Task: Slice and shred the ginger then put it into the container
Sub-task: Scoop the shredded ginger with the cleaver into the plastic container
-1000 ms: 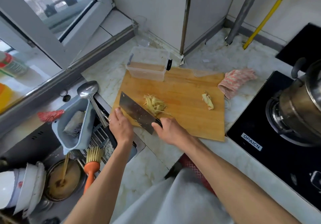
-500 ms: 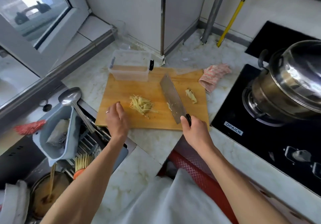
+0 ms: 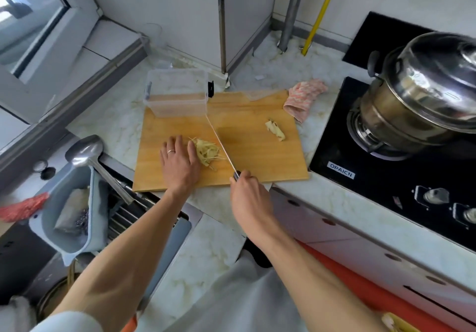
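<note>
Now the cleaver [image 3: 221, 143] has turned from lying flat, blade face up, half a second ago, to standing on its edge, so only a thin line of steel shows. It runs from the handle at 5 o'clock of the shredded ginger [image 3: 206, 152] up towards the container [image 3: 177, 96] at 12 o'clock. The right hand [image 3: 249, 194] is curled round the handle. The left hand [image 3: 179, 160] has slid in from the board's near edge and lies flat with straight fingers, its fingertips touching the pile from 9 o'clock.

So the shreds sit mid-board on the cutting board [image 3: 257, 161], penned between hand and blade. That looks like gathering, either for another chop or for a scoop onto the blade. A leftover ginger piece [image 3: 276, 130] lies well apart at 2 o'clock, not yet shredded. The clear container rests on the board's far left corner and seems to hold little or nothing; I cannot tell. On this showing, the transfer is still to come.
</note>
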A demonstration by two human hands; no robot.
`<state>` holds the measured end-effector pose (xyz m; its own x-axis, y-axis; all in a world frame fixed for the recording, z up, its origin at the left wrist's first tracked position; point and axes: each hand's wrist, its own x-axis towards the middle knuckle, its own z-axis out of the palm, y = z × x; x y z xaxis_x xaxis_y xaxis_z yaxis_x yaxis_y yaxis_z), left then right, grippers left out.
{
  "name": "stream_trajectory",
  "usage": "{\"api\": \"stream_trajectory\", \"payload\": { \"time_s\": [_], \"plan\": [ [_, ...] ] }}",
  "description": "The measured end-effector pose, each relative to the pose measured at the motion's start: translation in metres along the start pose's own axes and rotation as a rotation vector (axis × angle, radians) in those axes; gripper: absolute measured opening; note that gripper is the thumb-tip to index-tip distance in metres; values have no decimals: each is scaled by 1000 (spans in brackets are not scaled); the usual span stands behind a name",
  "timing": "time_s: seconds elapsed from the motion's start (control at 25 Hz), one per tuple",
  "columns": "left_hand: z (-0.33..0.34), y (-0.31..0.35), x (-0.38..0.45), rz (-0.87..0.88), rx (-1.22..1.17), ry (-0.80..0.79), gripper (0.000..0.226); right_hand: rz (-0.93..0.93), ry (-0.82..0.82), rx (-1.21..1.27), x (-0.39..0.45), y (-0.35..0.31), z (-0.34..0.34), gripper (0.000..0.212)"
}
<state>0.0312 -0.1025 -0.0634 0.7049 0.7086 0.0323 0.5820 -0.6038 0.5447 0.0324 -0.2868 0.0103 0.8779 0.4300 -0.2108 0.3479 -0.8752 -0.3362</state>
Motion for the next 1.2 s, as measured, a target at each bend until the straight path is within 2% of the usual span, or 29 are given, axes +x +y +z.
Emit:
{"api": "stream_trajectory", "payload": {
  "time_s": [0.12, 0.28, 0.4, 0.6, 0.68, 0.84, 0.96, 1.08, 1.2],
  "plan": [
    [-4, 2, -2, -6, -29, -12, 57, -26, -3, 63, -2, -12, 1, 34],
    [-3, 0, 4, 13, -36, -30, 62, 144, 37, 183, 2, 11, -13, 33],
    [0, 3, 18, 39, -86, -64, 66, 264, -22, 364, 8, 32, -13, 37],
    [9, 17, 25, 17, -253, -66, 75, 266, -106, 683, 13, 50, 11, 48],
    [13, 22, 17, 43, -256, -102, 70, 272, -135, 805, 17, 49, 18, 49],
    [16, 39, 3, 147, -311, -74, 47, 264, -180, 858, 20, 35, 27, 46],
    [17, 49, 3, -3, -512, -45, 52, 249, -248, 901, 18, 24, 34, 46],
    [4, 58, -2, -277, -829, -73, 47, 230, -327, 1001, 17, 14, 35, 41],
    [-12, 60, -3, -477, -1118, -38, 62, 231, -388, 1067, 15, 8, 28, 38]
  ]
}}
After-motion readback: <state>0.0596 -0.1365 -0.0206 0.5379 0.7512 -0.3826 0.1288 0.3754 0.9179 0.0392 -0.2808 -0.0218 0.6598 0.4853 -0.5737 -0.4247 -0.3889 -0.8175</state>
